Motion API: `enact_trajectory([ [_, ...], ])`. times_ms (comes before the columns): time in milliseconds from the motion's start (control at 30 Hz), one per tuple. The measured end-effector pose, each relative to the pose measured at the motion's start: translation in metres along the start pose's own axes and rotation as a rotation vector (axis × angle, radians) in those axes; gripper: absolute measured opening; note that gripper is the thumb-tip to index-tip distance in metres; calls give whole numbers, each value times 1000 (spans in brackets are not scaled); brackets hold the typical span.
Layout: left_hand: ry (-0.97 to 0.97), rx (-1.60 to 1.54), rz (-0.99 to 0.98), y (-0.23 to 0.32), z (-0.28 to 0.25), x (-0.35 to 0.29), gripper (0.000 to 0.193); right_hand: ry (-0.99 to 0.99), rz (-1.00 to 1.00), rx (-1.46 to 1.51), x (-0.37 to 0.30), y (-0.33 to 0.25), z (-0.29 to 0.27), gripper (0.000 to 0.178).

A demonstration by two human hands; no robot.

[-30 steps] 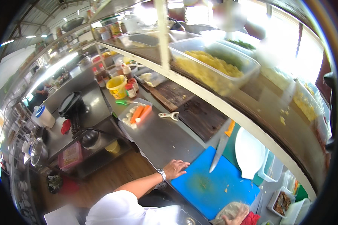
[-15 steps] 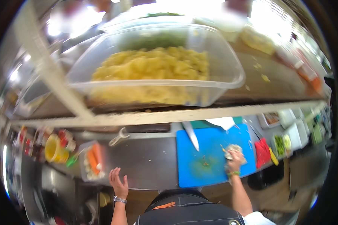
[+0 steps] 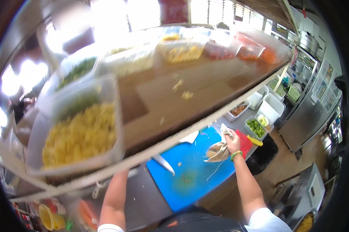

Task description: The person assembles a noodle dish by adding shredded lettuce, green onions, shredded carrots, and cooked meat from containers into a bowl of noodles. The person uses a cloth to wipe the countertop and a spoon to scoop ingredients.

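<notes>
A dirty off-white cloth hangs from my right hand, which is closed round its upper part over the right side of the blue cutting board. Scraps and a yellowish stain mark the board. A knife lies at the board's left edge, its far end under the shelf edge. My left forearm reaches forward to the left of the board. The hand itself is hidden behind the shelf and the tub of yellow pieces, so its fingers do not show.
A shelf spans above the counter, bearing a clear tub of diced yellow food and several other tubs. Right of the board lie a red cloth, a yellow-handled tool and a box of green pieces. Carrots sit lower left.
The view has swung right. My right hand has lifted the cloth off the board, and it now dangles. My left hand, earlier open near the counter's front edge, has reached forward out of sight.
</notes>
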State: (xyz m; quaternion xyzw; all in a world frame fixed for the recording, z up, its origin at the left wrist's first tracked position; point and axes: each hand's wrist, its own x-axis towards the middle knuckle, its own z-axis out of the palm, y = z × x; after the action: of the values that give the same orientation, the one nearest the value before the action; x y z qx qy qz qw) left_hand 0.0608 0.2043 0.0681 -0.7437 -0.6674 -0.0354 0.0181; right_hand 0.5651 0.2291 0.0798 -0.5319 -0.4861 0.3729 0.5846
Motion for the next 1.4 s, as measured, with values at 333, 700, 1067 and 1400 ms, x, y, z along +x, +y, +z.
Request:
enact_trajectory([
  [333,-305,242,-97,-49,56,20,25,-472,-195,-1134,62,91,45,82],
  [700,-240,195,-122,-54,-80,-122,23,-581,-476,-641,53,93,29,43],
  [1067,260,-1062,-1087,-231,19,-290,17,-731,-406,-363,-161,25,207,47],
  [1400,-7,-110,-1025,-314,42,-265,52,-482,73,-551,-68,-30,20,105],
])
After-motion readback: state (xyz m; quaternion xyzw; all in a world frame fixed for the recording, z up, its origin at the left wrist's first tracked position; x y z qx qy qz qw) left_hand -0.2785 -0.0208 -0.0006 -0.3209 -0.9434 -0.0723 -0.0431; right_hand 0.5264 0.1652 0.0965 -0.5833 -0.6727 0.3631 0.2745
